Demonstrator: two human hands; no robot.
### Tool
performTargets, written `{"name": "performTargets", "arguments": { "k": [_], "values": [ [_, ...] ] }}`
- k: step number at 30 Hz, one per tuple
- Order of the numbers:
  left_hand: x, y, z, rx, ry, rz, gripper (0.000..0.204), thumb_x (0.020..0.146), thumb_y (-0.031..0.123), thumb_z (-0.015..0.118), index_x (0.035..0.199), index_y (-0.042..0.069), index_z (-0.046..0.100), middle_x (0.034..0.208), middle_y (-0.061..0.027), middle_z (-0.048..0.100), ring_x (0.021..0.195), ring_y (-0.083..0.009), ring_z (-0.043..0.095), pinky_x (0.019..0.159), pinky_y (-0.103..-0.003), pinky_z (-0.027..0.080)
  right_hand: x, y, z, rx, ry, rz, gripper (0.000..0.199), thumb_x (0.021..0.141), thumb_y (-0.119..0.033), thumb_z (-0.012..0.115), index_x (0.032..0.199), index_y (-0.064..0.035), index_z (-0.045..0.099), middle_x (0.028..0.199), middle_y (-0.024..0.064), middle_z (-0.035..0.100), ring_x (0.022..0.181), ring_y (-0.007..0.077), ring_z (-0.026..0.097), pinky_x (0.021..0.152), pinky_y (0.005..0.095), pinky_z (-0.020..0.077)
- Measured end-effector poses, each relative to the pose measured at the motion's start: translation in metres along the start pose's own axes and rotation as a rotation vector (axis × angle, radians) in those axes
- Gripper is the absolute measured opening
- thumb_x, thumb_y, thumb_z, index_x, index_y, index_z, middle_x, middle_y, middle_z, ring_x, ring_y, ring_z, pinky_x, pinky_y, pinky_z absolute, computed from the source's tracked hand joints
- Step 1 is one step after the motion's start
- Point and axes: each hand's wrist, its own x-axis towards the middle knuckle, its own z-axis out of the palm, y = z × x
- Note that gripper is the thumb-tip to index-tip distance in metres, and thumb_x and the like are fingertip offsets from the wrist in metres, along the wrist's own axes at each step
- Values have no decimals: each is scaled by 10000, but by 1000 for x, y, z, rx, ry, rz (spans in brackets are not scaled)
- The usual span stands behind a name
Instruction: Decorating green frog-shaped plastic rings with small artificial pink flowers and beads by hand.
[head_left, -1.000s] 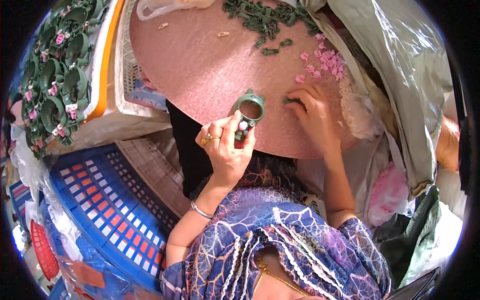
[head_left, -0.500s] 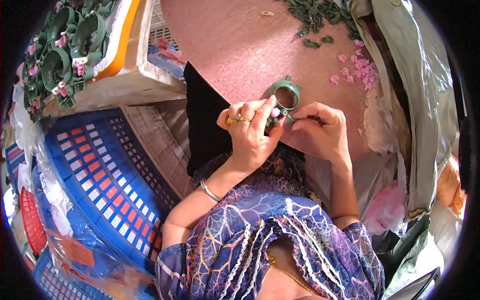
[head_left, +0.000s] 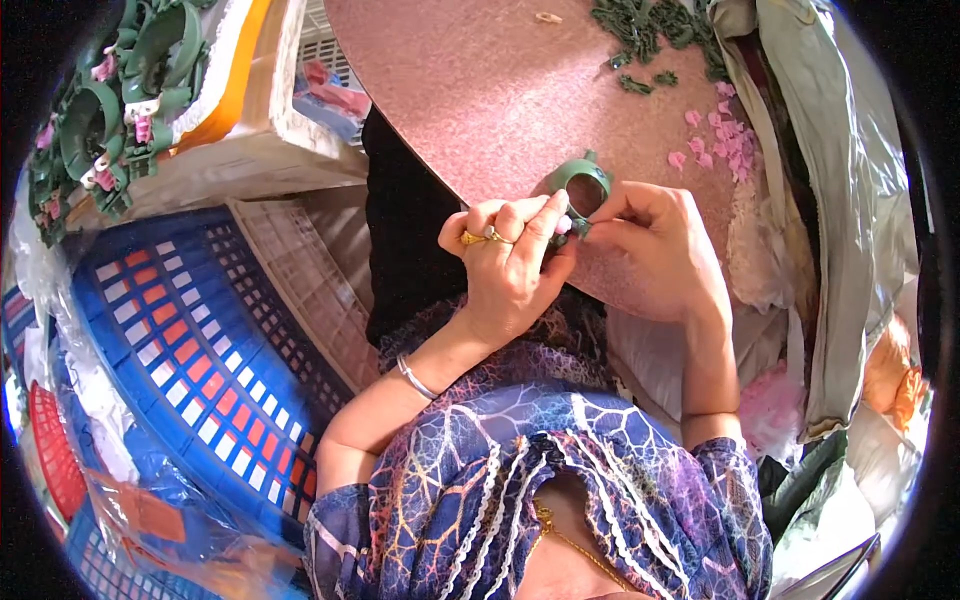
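Note:
A green plastic ring-shaped piece (head_left: 562, 178) with small fittings at its lower end is held over the near edge of the round table. My left hand (head_left: 508, 268) grips it by that lower end, thumb and fingers closed. A tiny pale pink bit (head_left: 564, 226) shows beside the left fingertips. My right hand (head_left: 662, 245) is pinched against the fittings from the right, its thumb and forefinger together. Whatever lies between the right fingertips is too small and covered to make out.
Loose small green parts (head_left: 650, 30) and pink pieces (head_left: 732, 145) lie on the pinkish round table (head_left: 470, 80). At the upper left, several finished-looking green rings (head_left: 165, 50) fill a white box (head_left: 240, 150). A blue basket (head_left: 190, 320) stands left; grey cloth (head_left: 825, 200) hangs right.
My right hand has turned and shifted a little to the right, its fingertips now higher against the ring's fittings. The ring has moved slightly right; my left hand keeps its grip.

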Motion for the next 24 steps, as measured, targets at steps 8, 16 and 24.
{"name": "performTargets", "arguments": {
  "k": [8,16,24],
  "values": [
    [1,-3,0,46,-24,52,472,691,205,773,1143,102,688,983,15,632,903,-181,543,882,-393,299,2,-13,-1,-286,-12,-124,139,791,-118,680,851,5,655,765,208,661,741,381,661,656,401,512],
    [6,0,3,99,1,40,476,663,187,812,1126,156,707,943,29,630,904,-177,556,912,-388,292,34,23,-51,-141,271,1,228,818,-172,728,1006,-43,737,816,98,723,727,176,687,677,308,549],
    [6,-2,6,186,20,52,490,653,209,804,1125,159,683,960,49,626,949,-176,544,930,-415,289,116,73,-30,-556,699,-585,210,852,-160,707,1023,-38,703,964,144,660,870,271,658,732,384,532]
  ]
}}
